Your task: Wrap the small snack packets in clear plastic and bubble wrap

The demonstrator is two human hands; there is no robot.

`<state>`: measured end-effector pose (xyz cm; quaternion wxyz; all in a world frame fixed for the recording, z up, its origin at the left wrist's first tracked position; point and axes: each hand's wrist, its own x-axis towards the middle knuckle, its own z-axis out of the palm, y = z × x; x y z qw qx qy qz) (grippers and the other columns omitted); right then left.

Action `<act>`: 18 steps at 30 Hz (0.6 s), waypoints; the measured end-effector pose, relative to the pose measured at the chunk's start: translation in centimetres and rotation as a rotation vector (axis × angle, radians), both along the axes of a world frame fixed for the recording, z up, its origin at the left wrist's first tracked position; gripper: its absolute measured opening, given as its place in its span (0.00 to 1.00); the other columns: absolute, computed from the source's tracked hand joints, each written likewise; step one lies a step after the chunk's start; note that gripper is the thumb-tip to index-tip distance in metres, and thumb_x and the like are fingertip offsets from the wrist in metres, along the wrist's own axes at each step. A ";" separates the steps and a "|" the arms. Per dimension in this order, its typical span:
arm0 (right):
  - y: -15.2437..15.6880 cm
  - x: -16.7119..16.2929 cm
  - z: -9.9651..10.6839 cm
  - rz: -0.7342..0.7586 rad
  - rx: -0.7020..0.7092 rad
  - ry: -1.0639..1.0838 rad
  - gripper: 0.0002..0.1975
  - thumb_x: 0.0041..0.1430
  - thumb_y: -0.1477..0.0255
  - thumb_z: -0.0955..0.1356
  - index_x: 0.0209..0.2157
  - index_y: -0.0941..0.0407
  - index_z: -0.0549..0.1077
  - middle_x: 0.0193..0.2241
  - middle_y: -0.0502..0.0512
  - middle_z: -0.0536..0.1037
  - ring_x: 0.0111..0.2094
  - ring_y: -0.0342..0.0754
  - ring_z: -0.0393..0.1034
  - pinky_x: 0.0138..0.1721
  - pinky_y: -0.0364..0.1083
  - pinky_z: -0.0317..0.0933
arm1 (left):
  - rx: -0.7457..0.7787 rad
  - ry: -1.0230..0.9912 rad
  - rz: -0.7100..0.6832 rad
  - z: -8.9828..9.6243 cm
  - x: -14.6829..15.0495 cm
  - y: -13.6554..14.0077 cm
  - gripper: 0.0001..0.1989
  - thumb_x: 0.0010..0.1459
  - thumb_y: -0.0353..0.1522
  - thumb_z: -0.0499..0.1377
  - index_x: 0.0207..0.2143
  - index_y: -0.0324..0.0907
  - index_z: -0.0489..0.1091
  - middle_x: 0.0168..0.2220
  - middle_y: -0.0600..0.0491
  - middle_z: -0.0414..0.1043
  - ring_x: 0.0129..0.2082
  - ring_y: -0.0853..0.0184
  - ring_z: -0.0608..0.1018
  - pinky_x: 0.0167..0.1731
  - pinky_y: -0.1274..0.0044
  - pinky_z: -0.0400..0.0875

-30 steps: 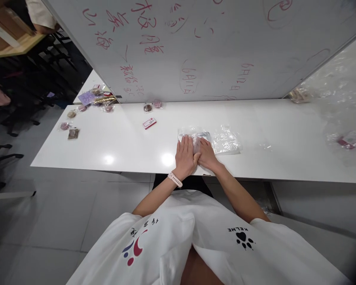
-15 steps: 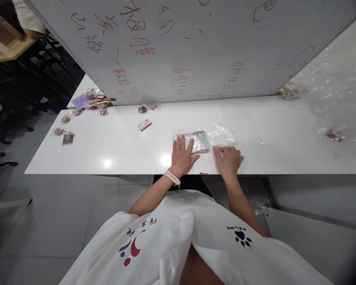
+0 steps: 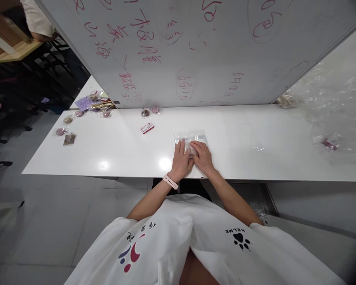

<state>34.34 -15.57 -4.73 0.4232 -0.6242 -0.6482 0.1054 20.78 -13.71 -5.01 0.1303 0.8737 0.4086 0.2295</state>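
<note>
A clear plastic bag (image 3: 192,135) with a silvery flat packet inside lies near the table's front edge, its loose part folded over the packet. My left hand (image 3: 181,160) rests flat on the bag's left side, fingers stretched forward. From the right, my right hand (image 3: 202,157) lies on the folded plastic, its fingers extended and close to the left hand's. Both hands cover much of the packet. A small red-and-white card or box (image 3: 147,128) lies farther left on the table.
A whiteboard (image 3: 166,51) with red writing stands along the back of the white table (image 3: 240,158). Several small wrapped items (image 3: 69,139) lie at the left end. Clear plastic wrapping (image 3: 338,99) spreads at the right, with a red wrapped item (image 3: 330,144).
My right hand has moved left, folding the bag's loose end over the packet, and now lies beside my left hand. The left hand stays on the bag.
</note>
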 end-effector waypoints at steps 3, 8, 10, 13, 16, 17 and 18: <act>-0.8 0.4 0.1 0.167 -0.133 -0.169 0.26 0.66 0.66 0.61 0.64 0.58 0.66 0.65 0.62 0.65 0.67 0.56 0.56 0.66 0.60 0.52 | -0.008 -0.162 -0.055 0.2 -1.2 0.1 0.32 0.64 0.29 0.52 0.68 0.35 0.46 0.73 0.30 0.34 0.74 0.50 0.42 0.66 0.51 0.55; -1.1 1.8 0.9 0.341 -0.348 -0.168 0.38 0.66 0.61 0.61 0.72 0.57 0.47 0.73 0.59 0.42 0.73 0.53 0.33 0.72 0.60 0.33 | 0.022 0.101 -0.273 1.8 -2.4 1.4 0.32 0.64 0.23 0.45 0.70 0.37 0.46 0.71 0.35 0.49 0.73 0.51 0.49 0.67 0.52 0.52; -0.7 2.8 1.0 0.386 -0.431 -0.059 0.36 0.67 0.63 0.58 0.73 0.54 0.46 0.73 0.56 0.42 0.73 0.51 0.32 0.72 0.60 0.32 | 0.040 0.239 -0.300 2.7 -2.2 2.1 0.30 0.65 0.22 0.43 0.69 0.33 0.49 0.68 0.34 0.56 0.71 0.50 0.55 0.66 0.54 0.55; -0.1 4.0 1.2 0.403 -0.478 0.084 0.34 0.67 0.64 0.58 0.72 0.48 0.47 0.72 0.51 0.45 0.73 0.51 0.35 0.71 0.60 0.36 | 0.065 0.338 -0.269 4.0 -1.5 2.7 0.29 0.65 0.22 0.42 0.69 0.31 0.51 0.63 0.33 0.63 0.66 0.49 0.65 0.62 0.58 0.63; -0.2 4.2 1.6 0.402 -0.433 0.012 0.36 0.65 0.61 0.62 0.72 0.48 0.50 0.72 0.54 0.48 0.73 0.55 0.39 0.70 0.62 0.39 | 0.054 0.379 -0.228 5.2 -0.8 2.9 0.26 0.66 0.21 0.42 0.65 0.31 0.59 0.57 0.33 0.69 0.59 0.50 0.71 0.54 0.61 0.70; -0.4 4.1 1.8 0.404 -0.410 -0.059 0.37 0.64 0.61 0.63 0.71 0.50 0.51 0.72 0.57 0.49 0.72 0.56 0.40 0.70 0.62 0.41 | 0.035 0.394 -0.220 5.6 -0.7 3.0 0.25 0.66 0.22 0.42 0.62 0.31 0.62 0.55 0.33 0.71 0.57 0.50 0.73 0.50 0.63 0.72; -0.6 4.0 2.1 0.399 -0.385 -0.136 0.37 0.63 0.60 0.65 0.71 0.52 0.53 0.71 0.59 0.50 0.72 0.58 0.42 0.69 0.63 0.43 | 0.009 0.411 -0.213 6.0 -0.7 3.2 0.23 0.66 0.22 0.43 0.59 0.32 0.65 0.52 0.34 0.73 0.54 0.51 0.75 0.47 0.65 0.73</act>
